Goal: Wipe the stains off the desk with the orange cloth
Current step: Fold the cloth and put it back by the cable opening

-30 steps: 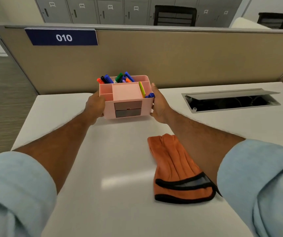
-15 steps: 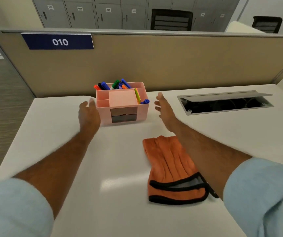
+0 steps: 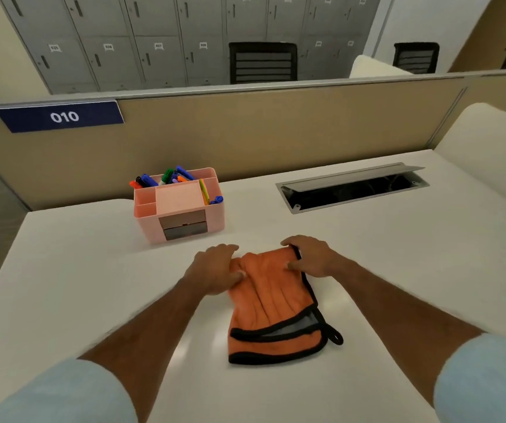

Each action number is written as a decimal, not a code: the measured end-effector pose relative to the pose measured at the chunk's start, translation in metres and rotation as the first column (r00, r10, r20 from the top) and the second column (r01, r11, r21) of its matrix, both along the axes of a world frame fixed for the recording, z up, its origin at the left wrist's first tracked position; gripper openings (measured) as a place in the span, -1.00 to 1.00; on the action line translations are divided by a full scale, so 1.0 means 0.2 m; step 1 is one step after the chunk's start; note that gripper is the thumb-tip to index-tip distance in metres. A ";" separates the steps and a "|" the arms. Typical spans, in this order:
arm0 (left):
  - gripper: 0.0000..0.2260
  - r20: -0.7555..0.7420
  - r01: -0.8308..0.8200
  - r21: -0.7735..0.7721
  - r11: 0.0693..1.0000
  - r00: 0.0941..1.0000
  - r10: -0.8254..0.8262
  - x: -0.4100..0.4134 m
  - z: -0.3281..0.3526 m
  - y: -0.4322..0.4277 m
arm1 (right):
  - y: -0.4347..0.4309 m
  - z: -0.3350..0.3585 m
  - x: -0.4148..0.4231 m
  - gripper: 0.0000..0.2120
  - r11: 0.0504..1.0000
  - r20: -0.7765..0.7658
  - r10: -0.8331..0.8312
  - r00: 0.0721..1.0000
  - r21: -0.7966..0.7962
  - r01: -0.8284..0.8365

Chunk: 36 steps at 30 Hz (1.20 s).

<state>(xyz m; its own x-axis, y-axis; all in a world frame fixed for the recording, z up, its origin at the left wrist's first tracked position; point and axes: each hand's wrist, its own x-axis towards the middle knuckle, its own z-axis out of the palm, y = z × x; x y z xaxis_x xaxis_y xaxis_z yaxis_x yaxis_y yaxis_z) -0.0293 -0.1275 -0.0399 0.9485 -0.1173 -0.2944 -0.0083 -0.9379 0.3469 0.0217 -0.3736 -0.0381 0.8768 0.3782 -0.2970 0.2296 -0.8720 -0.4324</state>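
The orange cloth (image 3: 271,303), edged in black with a small hanging loop, lies folded on the white desk (image 3: 92,285) in front of me. My left hand (image 3: 215,270) pinches its far left corner between thumb and fingers. On the far right corner sits my right hand (image 3: 308,254), fingers curled over the black edge and thumb pressing the fabric. I see no clear stains on the desk surface.
A pink desk organizer (image 3: 179,206) with coloured markers stands just beyond the cloth, to the left. An open cable hatch (image 3: 352,187) is set into the desk at the back right. A tan partition (image 3: 260,129) closes the far edge.
Both hands let go of the pink organizer, which now rests on the desk, and drew back to the cloth. They now grip its far corners.
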 end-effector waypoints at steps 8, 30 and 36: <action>-0.79 0.076 -0.196 -0.247 0.949 0.973 0.220 -0.10 0.14 -0.05 | -0.14 0.09 -0.09 -0.83 0.917 -0.043 -0.212 0.976 0.337 0.214; -0.74 -0.075 -0.279 -0.853 0.442 0.902 0.424 0.20 0.34 -1.02 | -1.03 0.52 0.29 -0.75 0.603 -0.017 -0.593 0.805 0.654 0.458; -0.72 -0.257 -0.466 -0.780 0.418 0.848 0.465 0.50 0.15 -1.16 | -1.18 0.31 0.62 -0.72 0.673 -0.181 -0.552 0.814 0.480 0.563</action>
